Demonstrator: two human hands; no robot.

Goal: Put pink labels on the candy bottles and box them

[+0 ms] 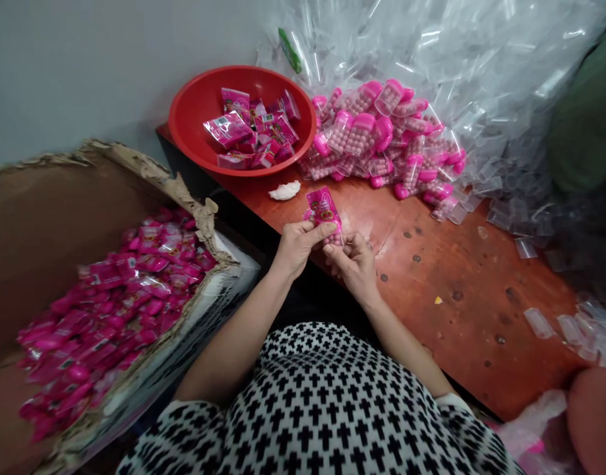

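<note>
My left hand (299,243) pinches a pink printed sachet (323,207) by its lower edge, just above the near edge of the red-brown table (455,277). My right hand (353,262) is closed beside it, fingers curled around a small clear tube of pink candy beads (333,239) that touches the sachet's bottom. Both hands meet in front of my black-and-white patterned top.
A red bowl (198,109) holding pink sachets stands at the table's far left. A heap of pink-capped candy tubes (382,138) lies beside it, before a mound of clear empty tubes (481,59). A torn cardboard box (60,218) of wrapped pink packs sits at left. White scrap (284,190).
</note>
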